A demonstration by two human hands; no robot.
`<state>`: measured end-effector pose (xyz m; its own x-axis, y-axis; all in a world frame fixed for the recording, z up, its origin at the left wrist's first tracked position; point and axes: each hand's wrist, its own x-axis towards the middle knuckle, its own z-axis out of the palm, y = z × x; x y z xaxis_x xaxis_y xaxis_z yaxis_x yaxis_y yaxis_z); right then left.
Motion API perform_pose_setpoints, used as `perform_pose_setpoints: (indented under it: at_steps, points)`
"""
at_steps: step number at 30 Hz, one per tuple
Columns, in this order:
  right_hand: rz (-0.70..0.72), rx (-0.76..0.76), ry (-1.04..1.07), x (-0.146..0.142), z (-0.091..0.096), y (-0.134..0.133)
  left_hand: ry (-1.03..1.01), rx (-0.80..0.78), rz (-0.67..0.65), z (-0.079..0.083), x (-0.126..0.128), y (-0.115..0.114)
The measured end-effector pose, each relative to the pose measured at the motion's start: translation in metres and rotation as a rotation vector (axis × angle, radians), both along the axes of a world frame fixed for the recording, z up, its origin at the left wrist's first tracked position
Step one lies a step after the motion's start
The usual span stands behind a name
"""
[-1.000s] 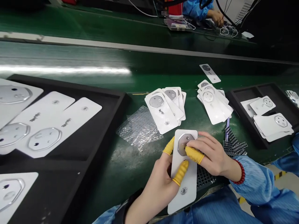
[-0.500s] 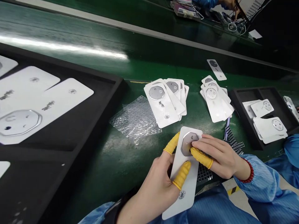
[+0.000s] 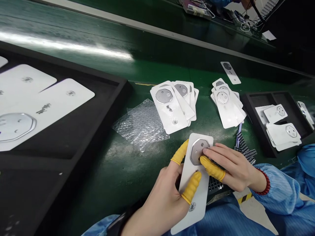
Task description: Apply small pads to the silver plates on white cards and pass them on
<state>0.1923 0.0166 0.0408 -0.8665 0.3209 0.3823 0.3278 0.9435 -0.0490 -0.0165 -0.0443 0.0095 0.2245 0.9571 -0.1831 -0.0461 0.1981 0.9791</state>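
Hands at work on a silver octagonal metal plate set in the top of a white rectangular card, card held low over the green tabletop, gripped firmly in the curled left hand, yellow rubber finger cots on its face. Right hand half-curled, fingertips resting on the plate, hold not evident. Any card movement bounded by fanned white cards at 12 o'clock, crinkled clear bubble wrap at 10 o'clock, a black foam tray's rim at 10 o'clock beyond, and a black perforated mat just under the card at 3 o'clock.
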Motion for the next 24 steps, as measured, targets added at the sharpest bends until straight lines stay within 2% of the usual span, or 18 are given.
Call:
perform_pose_setpoints:
  at_steps: [7,12,18,24]
  points:
    - [0.041,-0.07,-0.017,0.002,0.01,0.006,-0.135,-0.038,-0.02,0.01,0.0,0.005]
    - [0.039,-0.016,-0.015,-0.004,0.014,0.004,-0.254,-0.156,0.021,0.011,-0.001,0.007]
    - [0.093,0.017,0.026,-0.011,0.017,0.003,-0.26,-0.146,0.093,0.016,0.005,0.013]
    - [0.121,-0.122,0.101,-0.01,0.016,0.006,-0.289,-0.247,0.127,0.015,0.007,0.014]
